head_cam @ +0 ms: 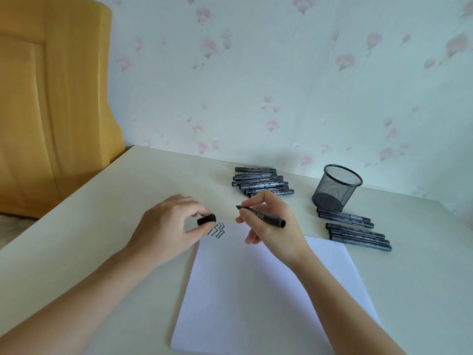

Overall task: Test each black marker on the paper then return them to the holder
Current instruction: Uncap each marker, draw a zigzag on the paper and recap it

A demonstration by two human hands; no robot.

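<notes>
Paper (268, 290) nearest, white, near corners cut off; zigzag test strokes (217, 229) at far-left corner. Left hand (166, 226) pinching cap (206, 219). Right hand (268, 221) gripping uncapped marker (263, 216), tip just off sheet. Five markers (355, 231) beside mesh holder (335, 188), apparently tested, none returned; holder interior unclear. Stack (261, 181) behind, likely untested; count uncertain.

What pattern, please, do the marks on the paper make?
Black zigzag lines, several side by side near the top left corner of the paper, seen in the head view.
</notes>
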